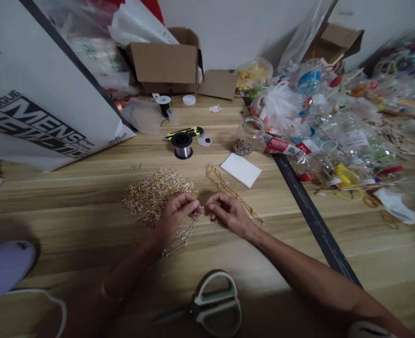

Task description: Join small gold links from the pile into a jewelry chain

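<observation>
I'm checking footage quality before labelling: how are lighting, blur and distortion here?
Head view: dim overall, pale-handled metal scissors partly in shadow; clear plastic bottles smear and stretch toward the right edge; bare left hand and right hand, near centre, look clearer, fine detail soft.

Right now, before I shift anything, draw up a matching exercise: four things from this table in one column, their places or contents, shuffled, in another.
1. silvery strand
2. gold chain
3. scissors
4. clear jar

A. small mixed-colour beads inside
B. alongside the left hand
C. near the picture's bottom edge
D. just beyond the right hand

Pairs: 1-B; 2-D; 3-C; 4-A
</observation>
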### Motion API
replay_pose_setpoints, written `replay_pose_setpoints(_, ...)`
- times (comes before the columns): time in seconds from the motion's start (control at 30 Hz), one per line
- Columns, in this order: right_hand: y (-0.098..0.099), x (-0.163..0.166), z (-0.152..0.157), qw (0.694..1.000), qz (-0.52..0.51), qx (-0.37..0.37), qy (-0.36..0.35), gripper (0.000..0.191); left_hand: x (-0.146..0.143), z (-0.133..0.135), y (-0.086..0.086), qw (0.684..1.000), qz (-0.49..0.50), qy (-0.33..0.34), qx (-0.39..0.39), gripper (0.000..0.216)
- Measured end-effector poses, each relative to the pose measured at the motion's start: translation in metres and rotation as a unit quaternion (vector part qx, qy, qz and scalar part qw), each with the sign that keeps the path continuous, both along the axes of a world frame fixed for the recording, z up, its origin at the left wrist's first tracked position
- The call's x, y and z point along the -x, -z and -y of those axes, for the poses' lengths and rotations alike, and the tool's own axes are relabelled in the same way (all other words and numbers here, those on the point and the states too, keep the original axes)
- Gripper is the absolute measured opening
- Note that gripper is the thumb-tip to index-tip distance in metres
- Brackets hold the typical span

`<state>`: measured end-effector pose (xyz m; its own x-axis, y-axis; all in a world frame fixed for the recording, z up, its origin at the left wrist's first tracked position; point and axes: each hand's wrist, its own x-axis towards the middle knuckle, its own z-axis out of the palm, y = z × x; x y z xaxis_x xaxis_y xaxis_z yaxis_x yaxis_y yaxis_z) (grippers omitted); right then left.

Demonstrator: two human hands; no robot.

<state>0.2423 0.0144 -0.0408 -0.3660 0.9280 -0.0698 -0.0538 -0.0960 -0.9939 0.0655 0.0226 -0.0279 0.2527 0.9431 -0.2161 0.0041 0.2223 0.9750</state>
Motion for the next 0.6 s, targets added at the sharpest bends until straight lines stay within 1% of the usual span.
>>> replay_pose_setpoints(0.33,-0.0041,0.0002,0.0005,1.000,0.000,0.004,0.015,0.030,0.0008,-0.0002,0.0016,1.000,-0.011,-0.002,-0.021,0.016)
replay_pose_setpoints(0.47,-0.0044,-0.0003,0.0001,1.000,-0.007,0.003,0.018,0.029,0.0021,-0.0010,0.0032,1.000,-0.018,0.009,-0.023,0.015)
replay_pose_setpoints(0.6,-0.0044,-0.0008,-0.0003,1.000,-0.007,-0.001,0.020,0.028,0.0022,-0.0015,0.0049,0.999,-0.031,-0.009,-0.020,0.015)
